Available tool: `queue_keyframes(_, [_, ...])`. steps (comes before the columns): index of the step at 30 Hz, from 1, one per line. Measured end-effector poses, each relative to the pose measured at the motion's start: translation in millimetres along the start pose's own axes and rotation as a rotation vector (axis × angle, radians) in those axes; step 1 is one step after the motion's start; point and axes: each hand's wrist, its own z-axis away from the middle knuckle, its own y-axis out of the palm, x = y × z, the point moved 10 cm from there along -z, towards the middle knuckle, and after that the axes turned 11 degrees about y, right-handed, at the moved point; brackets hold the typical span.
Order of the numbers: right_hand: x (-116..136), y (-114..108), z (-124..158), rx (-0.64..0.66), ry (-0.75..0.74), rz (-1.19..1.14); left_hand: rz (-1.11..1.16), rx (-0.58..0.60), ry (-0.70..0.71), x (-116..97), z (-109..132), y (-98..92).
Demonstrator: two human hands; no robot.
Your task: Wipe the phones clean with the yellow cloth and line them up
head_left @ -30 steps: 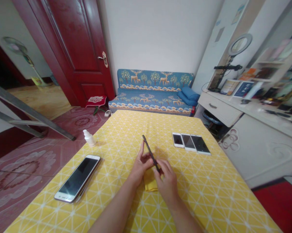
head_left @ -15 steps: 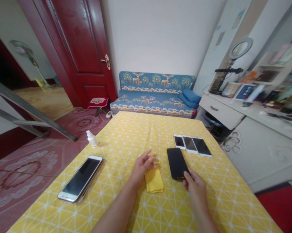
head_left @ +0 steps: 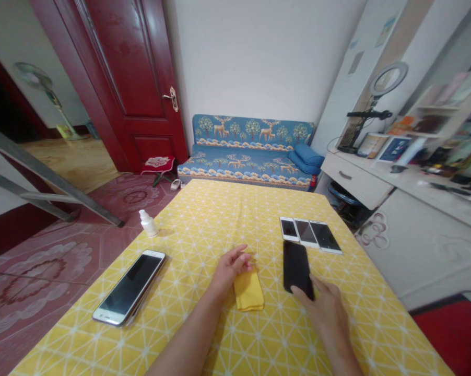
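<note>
Black smartphone (head_left: 297, 266) lies just below three lined-up phones (head_left: 310, 233); right hand (head_left: 325, 313) touches it, ungripped; left hand (head_left: 233, 267) rests open beside yellow cloth (head_left: 248, 290); white-framed phone (head_left: 128, 287) lies apart.

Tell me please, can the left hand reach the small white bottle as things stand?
Probably yes. The left hand is over the tablecloth, and only bare cloth seems to lie between it and the bottle. The silver phone lies lower in view, beside that path, so it should not block it.
</note>
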Motion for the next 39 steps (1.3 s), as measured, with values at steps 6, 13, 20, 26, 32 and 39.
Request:
queue_keyframes(6, [28, 2, 17, -0.123, -0.202, 0.327, 0.008, -0.008, 0.009, 0, 0, -0.8])
queue_keyframes(13, [38, 15, 27, -0.161, -0.382, 0.251, 0.011, -0.014, 0.024, -1, 0, -1.5])
queue_keyframes(20, [43, 16, 24, -0.218, -0.372, 0.196, -0.015, -0.025, -0.003, 0, 0, -2.9])
queue_keyframes(26, [43, 22, 27, -0.214, -0.422, 0.179, -0.01, -0.01, -0.003, 3, 0, -2.0])
queue_keyframes(32, [43, 26, 17, -0.187, -0.425, 0.099, -0.01, -0.02, 0.002, 2, 0, -4.0])
queue_keyframes(39, [61, 11, 35, -0.232, -0.512, -0.054, 0.002, -0.043, 0.01, -1, 1, -2.0])
